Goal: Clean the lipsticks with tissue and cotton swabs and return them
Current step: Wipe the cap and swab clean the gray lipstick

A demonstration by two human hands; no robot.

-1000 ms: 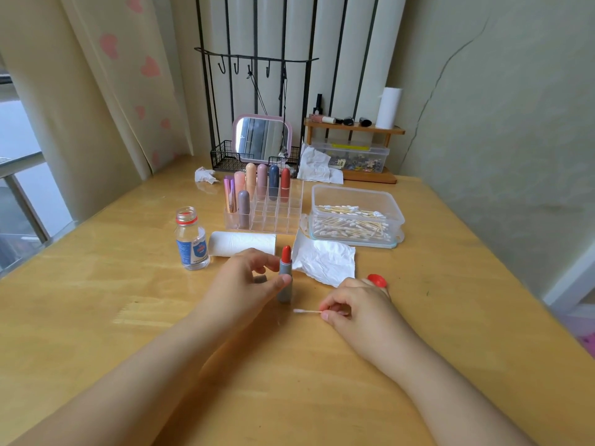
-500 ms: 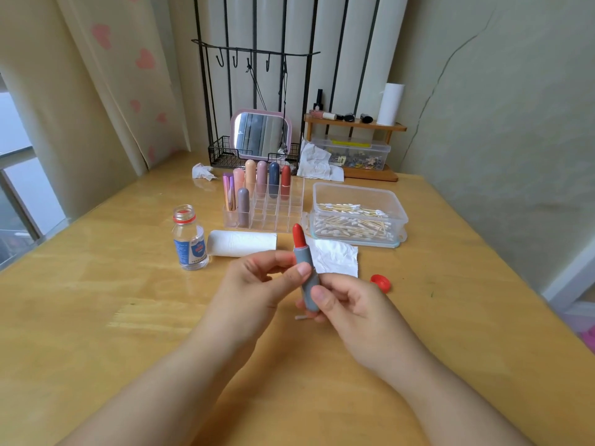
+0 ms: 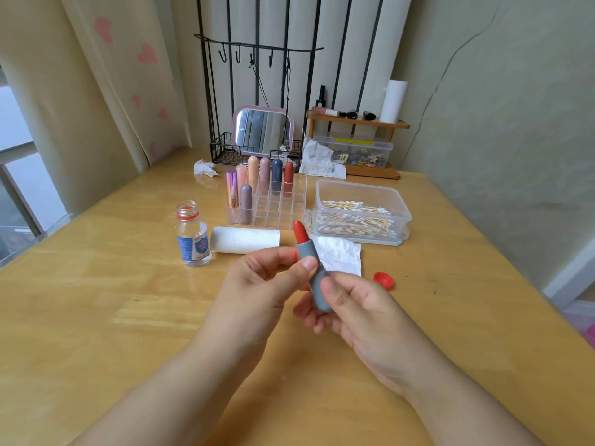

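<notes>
Lipstick (image 3: 309, 252), grey-cased with its red tip up, is held tilted above the middle of the table (image 3: 96, 284). Left hand (image 3: 257, 284) pinches its upper case; right hand (image 3: 354, 304) grips its base. Tissue (image 3: 341, 254) lies behind, toward the far edge, before the cotton swab box (image 3: 360, 201).

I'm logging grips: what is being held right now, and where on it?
An open lipstick: left hand pinches the grey tube's upper part, right hand its base.
</notes>
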